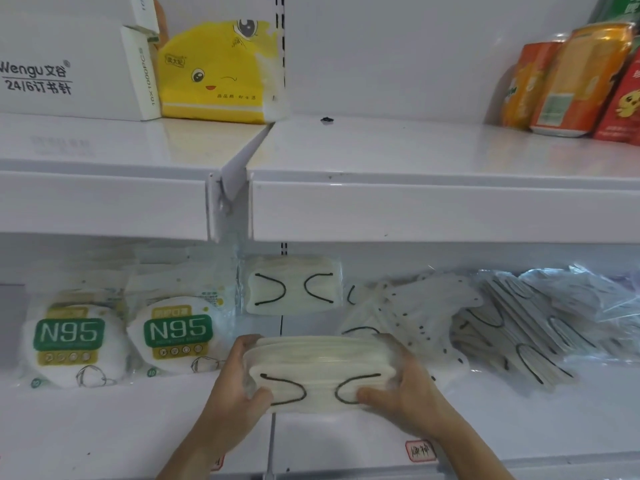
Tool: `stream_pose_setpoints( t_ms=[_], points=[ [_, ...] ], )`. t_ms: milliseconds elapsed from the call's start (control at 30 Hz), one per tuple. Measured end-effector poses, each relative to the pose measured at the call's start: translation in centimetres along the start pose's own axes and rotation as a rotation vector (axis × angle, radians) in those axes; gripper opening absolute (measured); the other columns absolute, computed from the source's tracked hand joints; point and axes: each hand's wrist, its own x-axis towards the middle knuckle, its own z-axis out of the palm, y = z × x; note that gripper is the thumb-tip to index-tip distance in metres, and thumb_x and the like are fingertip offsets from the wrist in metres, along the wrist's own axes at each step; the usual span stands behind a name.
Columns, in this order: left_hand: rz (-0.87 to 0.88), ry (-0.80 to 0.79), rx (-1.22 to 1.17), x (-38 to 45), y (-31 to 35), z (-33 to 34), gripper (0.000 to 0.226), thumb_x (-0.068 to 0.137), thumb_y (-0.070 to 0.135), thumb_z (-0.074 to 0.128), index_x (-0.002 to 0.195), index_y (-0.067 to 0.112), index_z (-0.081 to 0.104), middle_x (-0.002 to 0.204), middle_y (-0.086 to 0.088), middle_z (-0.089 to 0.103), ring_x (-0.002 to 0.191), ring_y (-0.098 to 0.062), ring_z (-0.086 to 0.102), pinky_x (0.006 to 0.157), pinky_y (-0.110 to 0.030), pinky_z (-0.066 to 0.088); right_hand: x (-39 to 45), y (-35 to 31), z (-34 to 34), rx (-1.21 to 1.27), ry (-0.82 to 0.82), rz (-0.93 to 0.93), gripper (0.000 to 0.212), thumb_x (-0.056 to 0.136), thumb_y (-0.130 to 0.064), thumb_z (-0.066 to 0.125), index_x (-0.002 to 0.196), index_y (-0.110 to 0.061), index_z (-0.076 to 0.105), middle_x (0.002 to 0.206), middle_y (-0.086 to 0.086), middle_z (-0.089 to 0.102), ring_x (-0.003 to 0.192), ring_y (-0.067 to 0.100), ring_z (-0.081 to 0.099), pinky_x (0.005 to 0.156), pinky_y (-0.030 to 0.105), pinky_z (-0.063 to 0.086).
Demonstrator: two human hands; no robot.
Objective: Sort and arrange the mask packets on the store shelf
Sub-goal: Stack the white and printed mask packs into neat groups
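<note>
Gripping one mask stack (320,374), both hands; two N95 packets (72,344) beside.

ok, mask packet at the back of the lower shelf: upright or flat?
Upright. The packet stands on its long edge against the back wall, its face with both black ear loops turned toward the camera.

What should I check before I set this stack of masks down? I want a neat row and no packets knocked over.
1. Both hands hold the stack: ok. Left hand and right hand grip the held mask packet stack at its ends.
2. Stack squared up: ok, edges look aligned.
3. Landing spot free: ok, bare shelf lies in front of the standing mask packet.
4. N95 packets apart from the stack: ok.
5. Loose pile on the right tidy: not ok, it lies fanned out.
6. Packet count in the stack: cannot tell.
</note>
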Motion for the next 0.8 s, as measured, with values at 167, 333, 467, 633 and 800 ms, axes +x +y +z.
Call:
stream_pose_setpoints(
  t_ms=[167,333,467,633,800],
  points=[
    [-0.023,0.094,0.021,-0.1,0.5,0.3,0.060,0.076,-0.018,0.056,0.115,0.028,0.057,0.088,0.002,0.071,0.078,-0.010,0.066,0.072,-0.021,0.052,0.6,1.5,0.0,0.053,0.034,0.018,0.061,0.072,-0.004,0.084,0.121,-0.033,0.062,0.105,0.005,0.076,0.097,0.025,0.074,0.081,0.046,0.061],
    [-0.007,0.153,0.002,0.1,0.9,1.5,0.066,0.078,-0.021,0.051,0.118,0.030,0.053,0.074,0.008,0.066,0.063,-0.004,0.057,0.062,-0.016,0.047,1.0,1.9,0.0,0.119,0.007,-0.003,0.064,0.075,0.004,0.075,0.125,-0.033,0.058,0.099,0.004,0.075,0.085,0.022,0.074,0.067,0.040,0.061],
    [-0.003,0.248,-0.032,0.4,0.8,2.1,0.059,0.076,-0.018,0.051,0.121,0.019,0.055,0.093,0.000,0.069,0.085,-0.012,0.067,0.076,-0.025,0.054,1.3,2.0,0.4,0.193,0.026,0.037,0.062,0.078,0.018,0.064,0.121,-0.027,0.059,0.099,0.010,0.075,0.088,0.032,0.074,0.071,0.046,0.060],
    [0.036,0.287,-0.047,0.8,1.0,2.8,0.054,0.072,-0.014,0.053,0.113,0.020,0.059,0.090,-0.005,0.066,0.082,-0.015,0.065,0.071,-0.024,0.052,1.3,1.6,0.2,0.144,0.098,0.002,0.057,0.074,0.014,0.067,0.114,-0.027,0.063,0.102,0.007,0.075,0.099,0.026,0.072,0.086,0.046,0.059],
    [0.023,0.351,-0.014,0.9,0.8,3.2,0.059,0.078,-0.023,0.053,0.118,0.021,0.059,0.095,0.004,0.068,0.089,-0.014,0.064,0.079,-0.025,0.052,0.5,0.0,-0.4,0.035,0.164,-0.002,0.060,0.074,0.019,0.068,0.105,-0.031,0.055,0.083,-0.015,0.072,0.078,-0.012,0.065,0.065,0.005,0.045]
  ],
)
